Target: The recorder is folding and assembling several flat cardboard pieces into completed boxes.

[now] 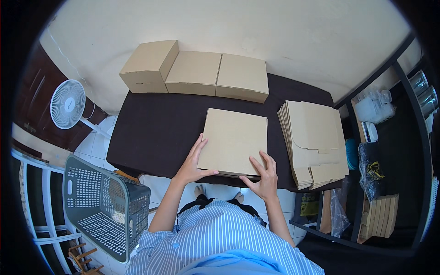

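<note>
A brown cardboard box (234, 140) with its lid down lies near the front edge of the dark-covered table, right before me. My left hand (192, 165) grips its near left corner, fingers along the left side and thumb at the front edge. At the near right corner, my right hand (263, 176) has its fingers over the top and its thumb against the front edge. A narrow dark gap shows under the lid's front edge between the thumbs. The underside of the box is hidden.
Along the wall stand three closed boxes (195, 66). Flat folded cardboard (316, 128) is stacked on the right of the table (151, 123). A grey-green laundry basket (96, 183) and a white fan (68, 104) are at left; a black shelf rack (355, 183) stands at right.
</note>
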`<state>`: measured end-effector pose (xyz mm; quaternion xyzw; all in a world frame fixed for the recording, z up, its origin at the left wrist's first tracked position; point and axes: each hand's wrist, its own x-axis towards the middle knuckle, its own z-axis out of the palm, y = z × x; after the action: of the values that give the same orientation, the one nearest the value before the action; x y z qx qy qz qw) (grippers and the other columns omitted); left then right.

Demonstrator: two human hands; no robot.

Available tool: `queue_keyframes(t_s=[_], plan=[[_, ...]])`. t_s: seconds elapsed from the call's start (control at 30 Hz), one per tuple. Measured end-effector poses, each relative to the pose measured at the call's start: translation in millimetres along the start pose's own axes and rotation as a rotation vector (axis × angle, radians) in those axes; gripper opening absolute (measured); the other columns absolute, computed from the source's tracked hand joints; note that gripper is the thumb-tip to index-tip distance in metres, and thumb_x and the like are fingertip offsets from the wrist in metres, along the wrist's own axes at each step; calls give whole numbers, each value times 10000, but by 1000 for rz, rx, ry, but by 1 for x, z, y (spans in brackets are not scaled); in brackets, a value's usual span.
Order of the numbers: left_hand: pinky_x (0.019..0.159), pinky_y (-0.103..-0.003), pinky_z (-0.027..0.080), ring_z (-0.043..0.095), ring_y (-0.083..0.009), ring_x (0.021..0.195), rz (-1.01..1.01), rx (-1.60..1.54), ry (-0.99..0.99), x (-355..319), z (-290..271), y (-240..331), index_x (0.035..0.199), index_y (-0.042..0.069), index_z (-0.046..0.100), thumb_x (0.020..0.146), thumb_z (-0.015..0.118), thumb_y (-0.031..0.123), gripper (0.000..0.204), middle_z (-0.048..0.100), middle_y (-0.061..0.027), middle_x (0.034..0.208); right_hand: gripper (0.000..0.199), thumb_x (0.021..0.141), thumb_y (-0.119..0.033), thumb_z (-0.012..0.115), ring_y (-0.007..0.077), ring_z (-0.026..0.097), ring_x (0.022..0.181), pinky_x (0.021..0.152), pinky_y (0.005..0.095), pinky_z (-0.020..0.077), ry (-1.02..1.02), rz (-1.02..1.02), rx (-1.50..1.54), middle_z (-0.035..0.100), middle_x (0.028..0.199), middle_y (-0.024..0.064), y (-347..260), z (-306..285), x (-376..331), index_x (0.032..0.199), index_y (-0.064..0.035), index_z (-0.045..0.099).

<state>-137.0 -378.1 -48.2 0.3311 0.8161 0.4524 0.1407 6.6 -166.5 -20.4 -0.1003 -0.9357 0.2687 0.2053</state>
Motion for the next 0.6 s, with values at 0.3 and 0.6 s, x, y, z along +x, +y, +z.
queue_keyframes(t_s=[0.3,0.6], plan=[[1069,-456,234,172,-355,1338,37,-6,3,-2,1,-1,1390,101,214,547,810,417,1080,106,-189,1465,557,614,-366,758,369,386,1174,896,450,433,-10,-21,-34,443,1256,139,3,3,-4,1111,-162,612],[1082,-427,197,150,-346,1346,64,-59,9,-8,2,-9,1408,90,183,726,685,349,886,84,-189,1470,574,639,-367,744,389,328,1238,935,463,400,-16,-16,-30,402,1329,134,4,9,-10,1158,-176,589]])
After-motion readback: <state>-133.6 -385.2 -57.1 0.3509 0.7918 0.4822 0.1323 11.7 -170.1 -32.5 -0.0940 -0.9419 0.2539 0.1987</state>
